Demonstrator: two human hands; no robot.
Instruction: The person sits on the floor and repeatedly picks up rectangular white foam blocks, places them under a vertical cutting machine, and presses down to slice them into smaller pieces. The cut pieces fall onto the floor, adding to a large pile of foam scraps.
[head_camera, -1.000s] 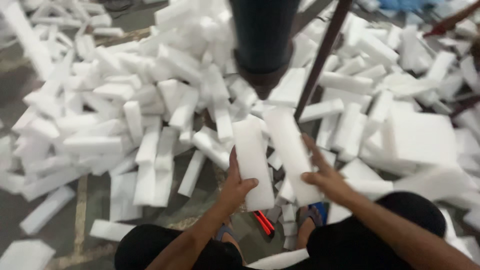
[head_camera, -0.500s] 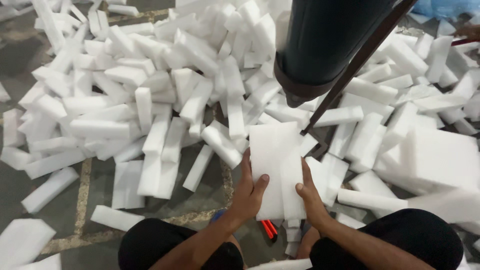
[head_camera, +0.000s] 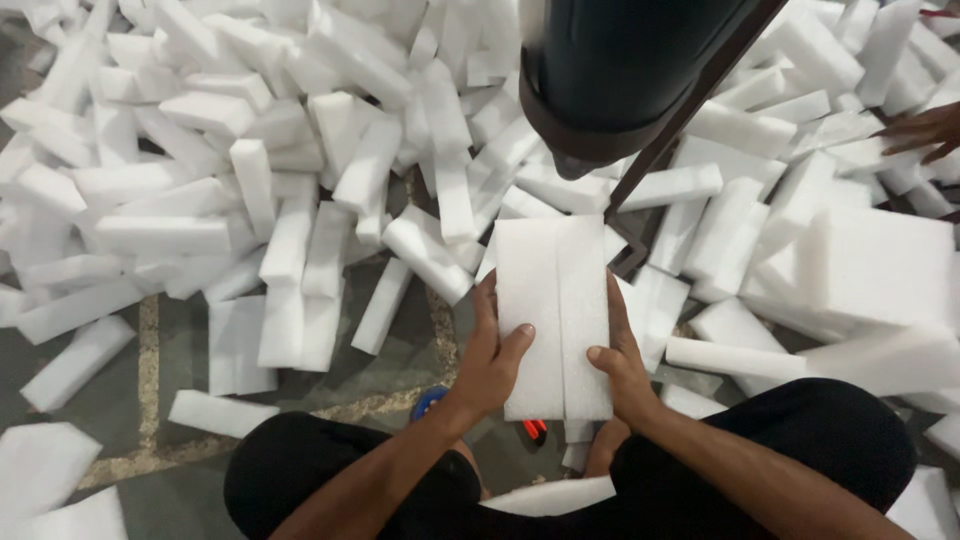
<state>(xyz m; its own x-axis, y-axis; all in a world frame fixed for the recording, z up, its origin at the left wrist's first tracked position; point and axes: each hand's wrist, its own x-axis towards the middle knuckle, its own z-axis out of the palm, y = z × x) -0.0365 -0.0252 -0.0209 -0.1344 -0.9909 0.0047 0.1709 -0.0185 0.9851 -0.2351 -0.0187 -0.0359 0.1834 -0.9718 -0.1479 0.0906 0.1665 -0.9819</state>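
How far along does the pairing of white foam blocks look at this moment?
Done: two foam blocks sit side by side, edges aligned. In hand: the left hand and right hand press them together from both sides. Left: a large loose heap of blocks covers the floor; another person's hand reaches in at far right.

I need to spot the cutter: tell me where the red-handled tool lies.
In the head view, the red-handled tool lies on the floor between the person's knees, just below the foam blocks held by the left hand and right hand.

Two white foam slabs (head_camera: 553, 315), side by side
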